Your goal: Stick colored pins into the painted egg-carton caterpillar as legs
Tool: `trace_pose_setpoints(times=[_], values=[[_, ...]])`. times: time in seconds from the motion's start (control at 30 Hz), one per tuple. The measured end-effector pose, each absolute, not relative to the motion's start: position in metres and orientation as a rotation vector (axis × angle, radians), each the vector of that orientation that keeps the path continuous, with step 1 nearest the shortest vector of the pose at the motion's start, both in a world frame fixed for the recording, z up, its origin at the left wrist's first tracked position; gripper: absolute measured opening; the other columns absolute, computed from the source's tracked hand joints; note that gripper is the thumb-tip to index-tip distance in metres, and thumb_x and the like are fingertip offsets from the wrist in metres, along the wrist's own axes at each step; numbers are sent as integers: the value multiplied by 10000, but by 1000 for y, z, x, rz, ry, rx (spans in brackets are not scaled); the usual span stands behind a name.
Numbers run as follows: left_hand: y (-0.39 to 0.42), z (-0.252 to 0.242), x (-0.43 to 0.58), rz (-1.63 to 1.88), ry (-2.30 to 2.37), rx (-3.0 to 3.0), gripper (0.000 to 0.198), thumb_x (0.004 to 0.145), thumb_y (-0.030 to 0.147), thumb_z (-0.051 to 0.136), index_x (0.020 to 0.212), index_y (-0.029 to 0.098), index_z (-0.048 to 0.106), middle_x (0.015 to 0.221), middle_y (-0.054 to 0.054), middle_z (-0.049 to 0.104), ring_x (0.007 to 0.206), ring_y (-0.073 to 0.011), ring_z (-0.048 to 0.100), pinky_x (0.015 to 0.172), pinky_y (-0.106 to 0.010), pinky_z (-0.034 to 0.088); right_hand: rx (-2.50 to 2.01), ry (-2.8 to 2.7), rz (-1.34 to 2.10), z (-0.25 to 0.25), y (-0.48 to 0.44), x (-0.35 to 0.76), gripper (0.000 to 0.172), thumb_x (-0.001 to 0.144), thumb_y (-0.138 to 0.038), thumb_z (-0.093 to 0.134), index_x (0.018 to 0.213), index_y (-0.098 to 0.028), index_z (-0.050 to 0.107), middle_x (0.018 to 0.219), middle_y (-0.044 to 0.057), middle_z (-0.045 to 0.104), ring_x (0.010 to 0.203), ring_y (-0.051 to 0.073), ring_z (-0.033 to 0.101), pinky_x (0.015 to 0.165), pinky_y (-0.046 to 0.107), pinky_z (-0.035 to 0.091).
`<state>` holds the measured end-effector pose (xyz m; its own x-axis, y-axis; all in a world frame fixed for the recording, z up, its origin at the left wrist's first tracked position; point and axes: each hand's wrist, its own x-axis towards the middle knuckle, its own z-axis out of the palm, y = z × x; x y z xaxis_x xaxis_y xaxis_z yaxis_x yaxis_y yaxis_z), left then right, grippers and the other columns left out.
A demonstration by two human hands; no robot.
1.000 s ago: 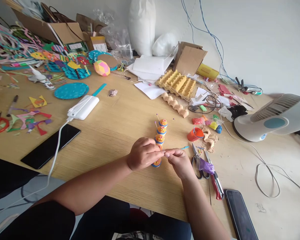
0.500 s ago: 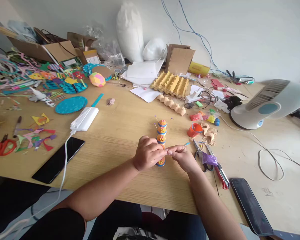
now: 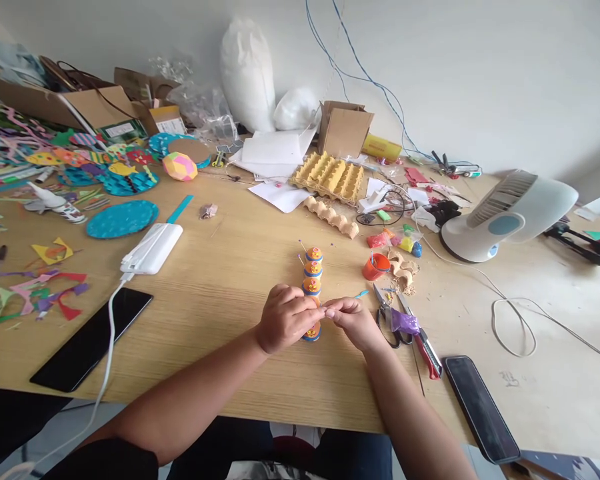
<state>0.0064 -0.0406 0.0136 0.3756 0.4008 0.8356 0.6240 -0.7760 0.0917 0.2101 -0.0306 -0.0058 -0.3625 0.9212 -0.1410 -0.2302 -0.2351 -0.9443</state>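
A row of orange painted egg-carton cups (image 3: pixel 312 268) with blue rims and small faces stands on the table in front of me. Two thin sticks with purple tips rise beside its far end. My left hand (image 3: pixel 286 319) is closed above the near part of the row and hides some of its cups. My right hand (image 3: pixel 353 321) is pinched, its thumb and forefinger meeting the left fingertips just right of the row. Whatever lies between the fingertips is too small to make out.
Right of my hands are an orange cup (image 3: pixel 376 267), scissors (image 3: pixel 383 313), a purple clay packet (image 3: pixel 405 323), a red cutter (image 3: pixel 429 355) and a phone (image 3: pixel 481 407). Farther back stand a fan (image 3: pixel 505 217) and a yellow egg tray (image 3: pixel 327 176). A power bank (image 3: pixel 153 248) lies left.
The camera view has turned slightly, so the whole scene sits further left and a little lower. Both hands keep nearly the same pinched pose over the row of cups.
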Motion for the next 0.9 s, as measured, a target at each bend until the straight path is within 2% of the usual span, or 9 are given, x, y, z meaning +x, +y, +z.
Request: trace_pose_setpoints(times=[0.23, 0.37, 0.5, 0.6, 0.8, 0.9], values=[[-40, 10, 3, -1337, -874, -2411, 218, 826, 195, 768, 1016, 286, 715, 873, 35, 770, 827, -168, 614, 768, -368, 405, -914, -1138, 1725, -9, -31, 208, 159, 691, -352, 886, 724, -223, 799, 812, 44, 787, 758, 167, 687, 774, 309, 515], [-41, 11, 1, -1344, -859, -2409, 225, 828, 171, 752, 1016, 287, 706, 845, 45, 763, 828, -160, 612, 764, -361, 404, -917, -1101, 1739, -6, -33, 205, 178, 683, -366, 890, 709, -219, 794, 791, 47, 776, 730, 160, 655, 709, 291, 484], [-41, 16, 1, -1370, -852, -2408, 237, 820, 185, 760, 1028, 283, 705, 806, 47, 749, 804, -155, 598, 753, -356, 403, -961, -989, 1793, -7, -36, 201, 239, 642, -388, 908, 693, -196, 777, 692, 35, 730, 547, 99, 477, 513, 244, 330], [-41, 17, 3, -1373, -871, -2396, 203, 825, 214, 761, 1005, 289, 705, 813, 47, 747, 800, -152, 595, 755, -353, 406, -974, -948, 1815, -7, -37, 200, 261, 637, -392, 909, 700, -184, 765, 656, 21, 695, 498, 66, 336, 483, 240, 214], [-42, 14, 3, -1366, -936, -2405, 164, 823, 226, 761, 964, 286, 703, 864, 31, 759, 785, -161, 594, 752, -355, 417, -984, -942, 1812, -4, -36, 201, 293, 650, -408, 898, 704, -176, 729, 568, -23, 580, 497, 60, 277, 496, 247, 167], [-41, 14, 1, -1421, -1000, -2420, 179, 811, 197, 764, 960, 269, 697, 856, 21, 757, 795, -171, 591, 760, -354, 434, -1002, -916, 1817, 1, -35, 201, 329, 665, -432, 882, 710, -167, 692, 609, -16, 593, 494, 53, 254, 486, 246, 147]])
